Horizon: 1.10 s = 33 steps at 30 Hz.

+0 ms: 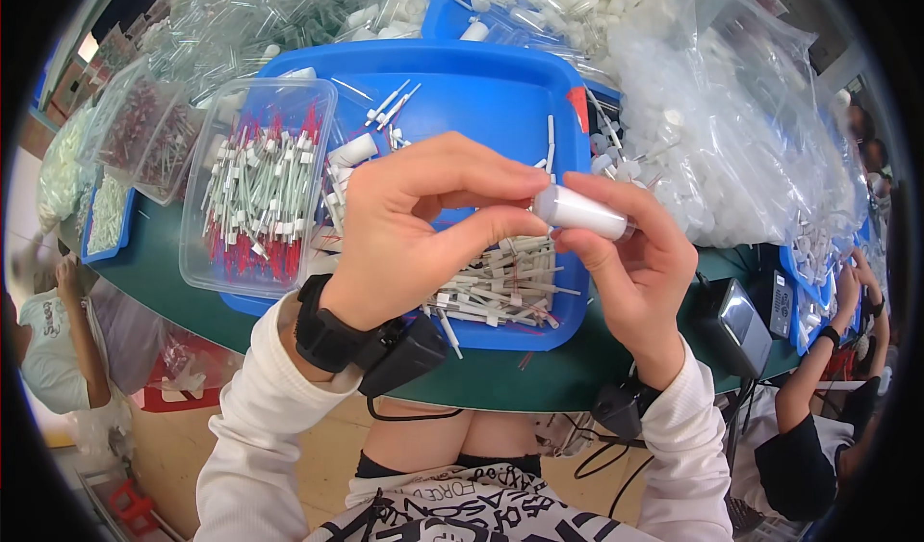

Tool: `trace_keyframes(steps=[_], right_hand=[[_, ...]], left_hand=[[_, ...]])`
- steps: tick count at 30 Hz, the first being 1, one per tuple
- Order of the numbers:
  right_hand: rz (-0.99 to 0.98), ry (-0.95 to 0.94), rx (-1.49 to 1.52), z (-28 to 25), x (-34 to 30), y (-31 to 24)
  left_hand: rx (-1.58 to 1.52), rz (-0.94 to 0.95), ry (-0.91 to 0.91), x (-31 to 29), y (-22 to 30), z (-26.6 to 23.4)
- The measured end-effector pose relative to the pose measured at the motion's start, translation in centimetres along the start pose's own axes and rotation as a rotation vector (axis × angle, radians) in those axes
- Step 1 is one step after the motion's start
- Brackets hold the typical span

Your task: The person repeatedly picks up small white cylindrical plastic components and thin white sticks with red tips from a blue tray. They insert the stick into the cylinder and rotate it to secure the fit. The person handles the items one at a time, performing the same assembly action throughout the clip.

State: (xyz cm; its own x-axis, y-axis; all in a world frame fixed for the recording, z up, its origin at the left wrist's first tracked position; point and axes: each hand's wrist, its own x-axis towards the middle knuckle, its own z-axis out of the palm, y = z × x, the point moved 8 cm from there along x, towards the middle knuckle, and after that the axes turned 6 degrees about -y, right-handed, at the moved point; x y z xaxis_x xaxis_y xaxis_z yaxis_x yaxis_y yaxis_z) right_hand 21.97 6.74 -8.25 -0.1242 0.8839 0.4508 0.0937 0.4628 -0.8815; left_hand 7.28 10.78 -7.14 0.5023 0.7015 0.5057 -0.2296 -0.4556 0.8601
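Head view: on our green table [157, 261] sits the blue tray [481, 85], a clear box [195, 239] overlapping its left side. Above the tray, our left hand [409, 219] pinches the left end of a white cylinder [589, 215]; our right hand [640, 263] pinches its other end. We judge this a fitting step; the next move probably calls for keeping both ends in line.
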Motion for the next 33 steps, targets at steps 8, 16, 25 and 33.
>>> trace_keyframes(steps=[8, 16, 25, 33], right_hand=[[-0.21, -0.045, -0.4, 0.1, 0.3, -2.2], [-0.041, 0.016, -0.071, 0.0, -0.3, -1.2], [-0.056, 0.032, -0.073, 0.2, -0.7, -1.2], [-0.266, -0.007, -0.257, 0.1, 0.3, -1.9]], left_hand=[[0.267, 0.073, -0.039, -0.4, 1.1, 0.6], [0.254, 0.129, -0.05, 0.2, 1.9, 0.5], [0.343, 0.144, -0.054, -0.2, 2.2, 0.8], [0.286, 0.141, -0.086, 0.3, 1.1, 0.5]])
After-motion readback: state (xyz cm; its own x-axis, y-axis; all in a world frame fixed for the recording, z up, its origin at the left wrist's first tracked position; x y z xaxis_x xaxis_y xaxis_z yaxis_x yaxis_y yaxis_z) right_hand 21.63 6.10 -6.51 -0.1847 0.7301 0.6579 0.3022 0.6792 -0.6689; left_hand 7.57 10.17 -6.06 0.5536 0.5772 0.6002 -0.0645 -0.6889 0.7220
